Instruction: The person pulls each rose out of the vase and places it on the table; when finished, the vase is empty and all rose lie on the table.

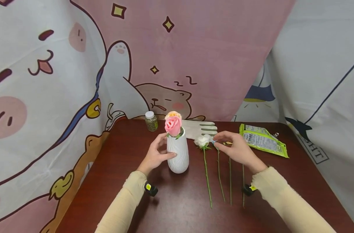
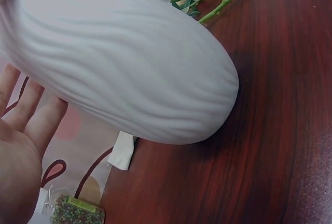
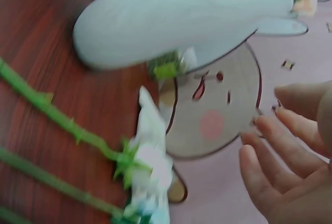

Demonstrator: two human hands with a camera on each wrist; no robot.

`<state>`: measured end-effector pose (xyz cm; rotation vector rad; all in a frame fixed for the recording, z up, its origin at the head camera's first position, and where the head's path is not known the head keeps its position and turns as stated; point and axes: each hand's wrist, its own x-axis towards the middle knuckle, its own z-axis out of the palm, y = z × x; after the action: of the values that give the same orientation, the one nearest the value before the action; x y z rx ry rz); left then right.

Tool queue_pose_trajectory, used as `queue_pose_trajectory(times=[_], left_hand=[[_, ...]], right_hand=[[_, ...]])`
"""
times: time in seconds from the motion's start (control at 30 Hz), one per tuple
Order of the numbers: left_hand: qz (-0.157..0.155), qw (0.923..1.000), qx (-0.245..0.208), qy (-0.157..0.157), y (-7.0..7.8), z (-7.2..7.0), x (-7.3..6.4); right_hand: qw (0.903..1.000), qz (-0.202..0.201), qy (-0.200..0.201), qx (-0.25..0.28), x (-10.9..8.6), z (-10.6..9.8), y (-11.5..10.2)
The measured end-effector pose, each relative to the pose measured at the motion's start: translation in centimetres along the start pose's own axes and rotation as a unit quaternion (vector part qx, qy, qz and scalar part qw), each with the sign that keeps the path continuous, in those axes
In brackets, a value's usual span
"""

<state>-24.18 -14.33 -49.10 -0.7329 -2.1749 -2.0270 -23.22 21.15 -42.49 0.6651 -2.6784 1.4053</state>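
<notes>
My left hand grips the side of a white vase with a wavy relief; in the left wrist view the thumb overlaps its upper part and the fingers reach behind. A pink rose and a pale orange rose stand in the vase. Over the flowers lying at the right hovers my right hand, fingers loosely bent with nothing between them in the right wrist view. Nearest to it is a white rose with a green stem. Several more stems lie alongside, their blooms mostly hidden by that hand.
A white glove lies flat behind the vase. At the back left stands a small capped jar of green bits. Green packets lie at the back right of the dark wooden table, and printed cloth hangs around it.
</notes>
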Motion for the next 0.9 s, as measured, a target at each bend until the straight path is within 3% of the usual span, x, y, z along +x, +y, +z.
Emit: queue_pose_trajectory(times=[0.23, 0.4, 0.63, 0.9], left_hand=[[0.004, 1.0, -0.001, 0.006, -0.1, -0.2, -0.2], [-0.003, 1.0, -0.002, 0.002, -0.1, 0.0, -0.1], [-0.004, 1.0, -0.005, -0.003, 0.0, -0.1, 0.0], [0.003, 0.9999, -0.005, -0.009, 0.0, -0.1, 0.0]], right_hand=[[0.9935, -0.059, 0.015, 0.096, 1.8, 2.6, -4.1], [0.9859, -0.098, 0.021, 0.134, 2.8, 4.5, -6.8], [0.9845, -0.122, 0.022, 0.124, 4.1, 7.1, -8.9], [0.986, -0.136, 0.032, 0.091, 4.6, 8.3, -10.3]])
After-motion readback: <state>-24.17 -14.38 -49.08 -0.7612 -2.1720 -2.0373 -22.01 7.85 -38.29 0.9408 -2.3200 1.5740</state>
